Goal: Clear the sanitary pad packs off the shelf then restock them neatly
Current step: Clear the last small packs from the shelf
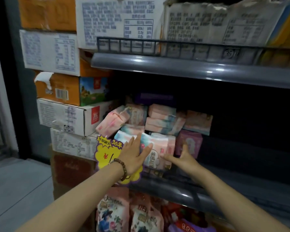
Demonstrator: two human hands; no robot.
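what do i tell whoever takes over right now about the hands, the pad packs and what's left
Left hand: open, fingers straight, flat against the front pad pack.
Right hand: open, fingers spread, at that pack's right side, beside the purple pack. Neither hand grips anything.
Pad packs: those in view sit at the left end of the middle shelf in a loose heap, some tilted.
Done: nothing visibly cleared or tidied.
Left: take the packs off, then restock them in neat rows.
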